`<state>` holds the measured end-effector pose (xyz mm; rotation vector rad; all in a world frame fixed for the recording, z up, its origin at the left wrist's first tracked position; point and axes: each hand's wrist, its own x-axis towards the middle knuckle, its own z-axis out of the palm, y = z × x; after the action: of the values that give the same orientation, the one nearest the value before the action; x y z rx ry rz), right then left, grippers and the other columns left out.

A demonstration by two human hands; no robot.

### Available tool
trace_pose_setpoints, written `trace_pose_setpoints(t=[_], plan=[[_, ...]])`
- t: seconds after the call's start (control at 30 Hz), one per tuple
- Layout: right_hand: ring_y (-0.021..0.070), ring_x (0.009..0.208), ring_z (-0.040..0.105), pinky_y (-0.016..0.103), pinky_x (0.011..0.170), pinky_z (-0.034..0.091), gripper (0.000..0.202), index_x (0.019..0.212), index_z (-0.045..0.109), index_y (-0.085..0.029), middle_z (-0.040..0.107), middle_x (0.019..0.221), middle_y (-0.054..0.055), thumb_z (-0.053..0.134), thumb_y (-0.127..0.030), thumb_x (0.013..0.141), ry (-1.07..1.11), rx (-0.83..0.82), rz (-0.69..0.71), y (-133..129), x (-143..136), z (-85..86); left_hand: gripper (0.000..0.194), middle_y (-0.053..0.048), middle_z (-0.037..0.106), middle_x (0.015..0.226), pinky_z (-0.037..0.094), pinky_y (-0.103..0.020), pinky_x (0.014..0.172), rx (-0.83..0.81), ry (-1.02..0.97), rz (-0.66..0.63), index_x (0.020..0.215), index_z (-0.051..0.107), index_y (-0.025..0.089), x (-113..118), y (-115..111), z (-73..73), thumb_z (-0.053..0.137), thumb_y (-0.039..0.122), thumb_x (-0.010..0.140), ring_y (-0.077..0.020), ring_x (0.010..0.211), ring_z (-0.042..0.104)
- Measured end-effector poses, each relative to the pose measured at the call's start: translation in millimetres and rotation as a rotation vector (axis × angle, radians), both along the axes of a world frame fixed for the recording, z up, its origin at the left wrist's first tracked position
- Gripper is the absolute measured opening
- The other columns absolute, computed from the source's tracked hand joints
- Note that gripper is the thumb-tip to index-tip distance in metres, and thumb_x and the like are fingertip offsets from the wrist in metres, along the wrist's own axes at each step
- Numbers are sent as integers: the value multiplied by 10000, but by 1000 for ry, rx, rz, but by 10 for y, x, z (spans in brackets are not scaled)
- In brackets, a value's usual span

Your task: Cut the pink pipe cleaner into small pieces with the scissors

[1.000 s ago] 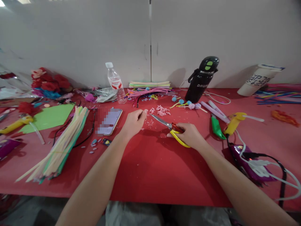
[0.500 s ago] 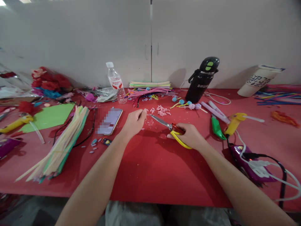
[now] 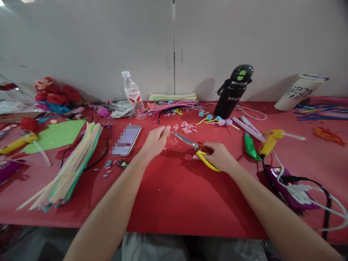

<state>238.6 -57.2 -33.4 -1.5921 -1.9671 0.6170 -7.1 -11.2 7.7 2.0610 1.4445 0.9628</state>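
Note:
My left hand is closed in a pinch at the middle of the red table, with a small pink piece at its fingertips. My right hand is wrapped round the red and yellow handles of the scissors. Their blades look closed or nearly so, and the tip points left, close beside the fingertips of my left hand. Just behind the blades lies a small heap of cut pink pieces. Tiny pink scraps are scattered on the table below the tip.
A phone and a bundle of pale pipe cleaners lie on the left. Behind stand a plastic bottle and a black flask. A yellow glue gun and purple box with cables are on the right.
The scissors' tip has shifted very slightly left, nearer my left fingertips. Both hands keep nearly the same place and grip.

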Motion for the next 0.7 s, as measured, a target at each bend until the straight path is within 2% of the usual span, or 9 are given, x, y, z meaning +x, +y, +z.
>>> trace_pose_setpoints(t=[0.4, 0.7], plan=[[92, 549, 262, 225, 462, 203, 545, 591, 470, -169, 334, 564, -40, 620, -692, 626, -12, 7, -29, 14, -11, -10, 432, 9, 461, 586, 314, -243, 549, -21, 14, -9, 649, 437, 176, -8, 14, -16, 298, 487, 915, -120, 563, 441], [90, 542, 274, 224, 466, 203, 518, 621, 458, -179, 358, 566, -46, 636, -665, 637, 4, 12, -41, -10, -6, 20, 415, 5, 483, 609, 324, -247, 572, 4, -6, -33, 659, 445, 172, -35, 60, -39, 317, 472, 915, -119, 585, 452]])
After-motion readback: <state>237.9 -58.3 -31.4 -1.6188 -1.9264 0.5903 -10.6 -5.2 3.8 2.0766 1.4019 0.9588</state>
